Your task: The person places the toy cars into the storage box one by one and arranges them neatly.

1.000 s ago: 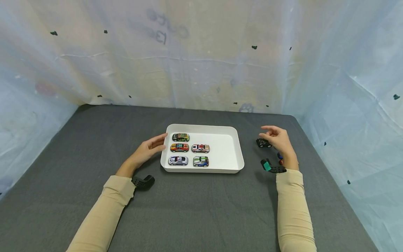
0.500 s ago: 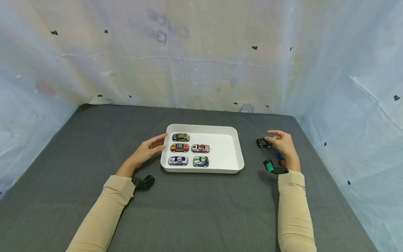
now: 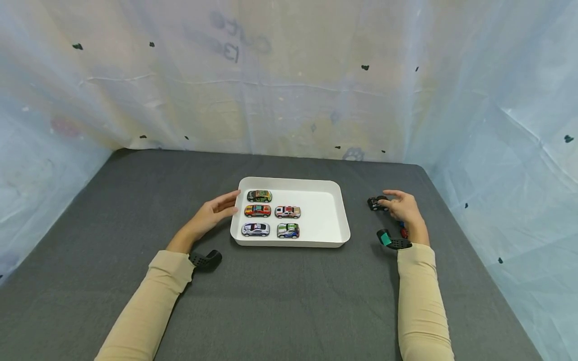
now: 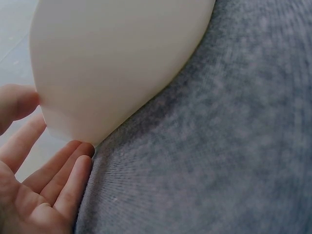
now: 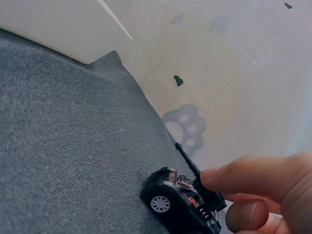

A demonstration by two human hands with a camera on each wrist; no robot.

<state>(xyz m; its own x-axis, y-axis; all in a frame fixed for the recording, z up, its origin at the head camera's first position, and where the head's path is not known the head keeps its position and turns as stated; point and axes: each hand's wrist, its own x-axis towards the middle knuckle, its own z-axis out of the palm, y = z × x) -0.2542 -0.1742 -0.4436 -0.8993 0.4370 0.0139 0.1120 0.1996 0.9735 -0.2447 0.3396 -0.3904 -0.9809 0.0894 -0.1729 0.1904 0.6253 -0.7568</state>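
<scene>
My left hand touches the left end of the white tray with its fingers extended; in the left wrist view the fingertips rest at the tray's edge. Five-spoked wheels show on a black toy car with a gun barrel, standing on the cloth right of the tray. My right hand is at this car, with one fingertip on its turret. Its other fingers lie behind, partly hidden. Inside the tray are several toy cars: green-yellow, red-yellow, white-red, white-purple and green-blue.
A red toy car and a bit of blue show beside my right wrist, mostly hidden by it. Grey cloth covers the table. Pale plastic sheeting hangs behind and along both sides.
My right hand has shifted right and down from above the black toy car to its right end, a fingertip now at the turret. The left hand and the tray stay put.
</scene>
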